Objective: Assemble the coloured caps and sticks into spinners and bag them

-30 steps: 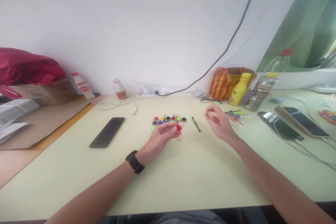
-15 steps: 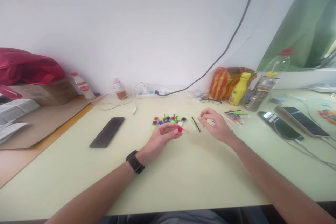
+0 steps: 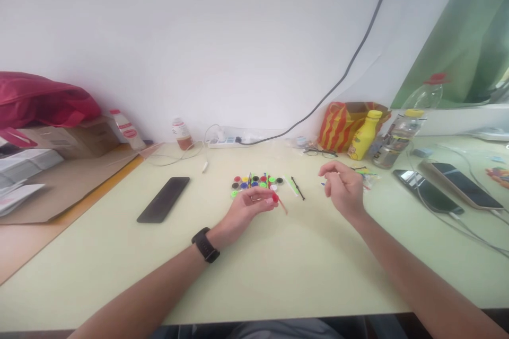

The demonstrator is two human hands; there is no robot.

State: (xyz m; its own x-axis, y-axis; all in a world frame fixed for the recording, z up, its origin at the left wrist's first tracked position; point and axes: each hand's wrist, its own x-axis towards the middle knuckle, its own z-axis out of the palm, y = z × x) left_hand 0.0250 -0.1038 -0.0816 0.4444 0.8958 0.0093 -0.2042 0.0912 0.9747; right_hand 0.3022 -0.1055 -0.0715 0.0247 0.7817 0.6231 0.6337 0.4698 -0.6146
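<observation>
My left hand (image 3: 254, 204) pinches a small red plastic disc (image 3: 275, 198) with a thin red stick (image 3: 283, 207) slanting down from it, above the table. Beyond its fingers lie several coloured plastic discs (image 3: 255, 179), red, black, blue, yellow, green and white, with short sticks among them. To the right, my right hand (image 3: 341, 186) hovers with its fingers curled in; whatever may be between them is hidden. A black stick (image 3: 297, 188) and a pale green-white strip (image 3: 290, 185) rest between the hands. Behind the right hand, a plastic bag of coloured pieces (image 3: 369, 176) is partly covered.
A black phone (image 3: 164, 199) lies on the left; two phones (image 3: 427, 190) with cables are at the right. Glasses (image 3: 320, 153), a striped bag (image 3: 336, 127), a yellow bottle (image 3: 365, 136) and clear bottles (image 3: 393, 143) stand along the back, near a power strip (image 3: 225, 143).
My right hand has moved right and its fingers have curled in. The left hand stays nearly in place, and the red stick now points down to the right.
</observation>
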